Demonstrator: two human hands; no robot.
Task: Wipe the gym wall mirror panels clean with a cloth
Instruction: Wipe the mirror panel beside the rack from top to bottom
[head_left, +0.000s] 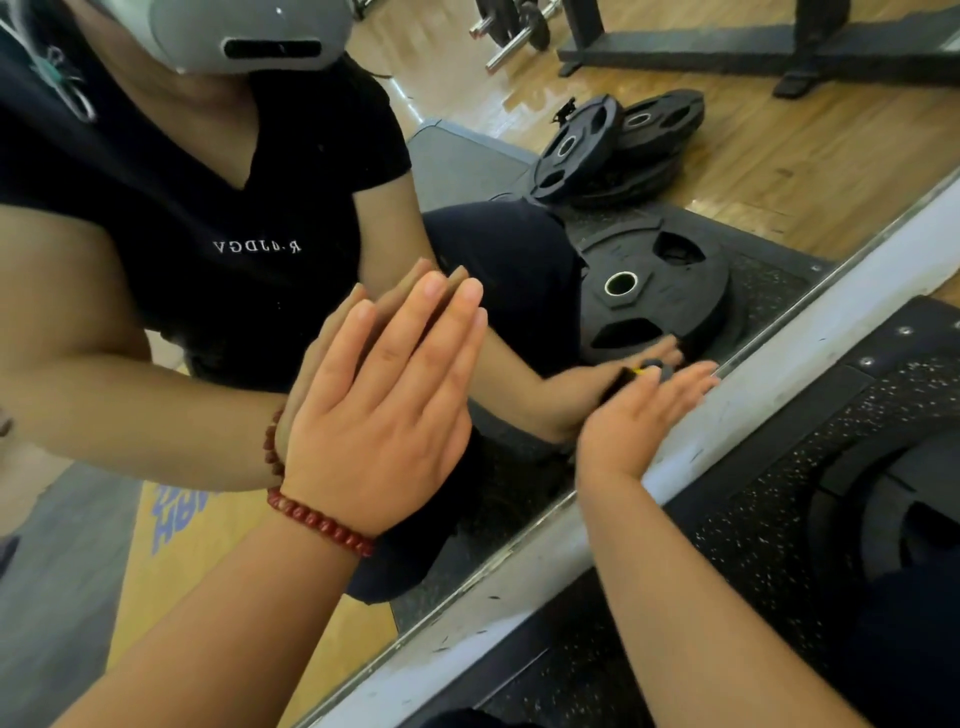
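Wall mirror panel (218, 322): fills the left and far part of the view, its lower edge meeting a pale ledge (779, 358) that runs diagonally.
Left hand (384, 405): flat on the glass, fingers straight and together, holding nothing; red bead bracelet (319, 525) at the wrist.
Right hand (644, 415): low at the mirror's bottom edge, right of the left hand, fingers extended against the glass over a small dark item with a yellow spot (647, 370), mostly hidden; whether it is the cloth cannot be told.
Reflected: black weight plates (654, 296) on wooden floor.
Near right: speckled rubber mat (753, 519).
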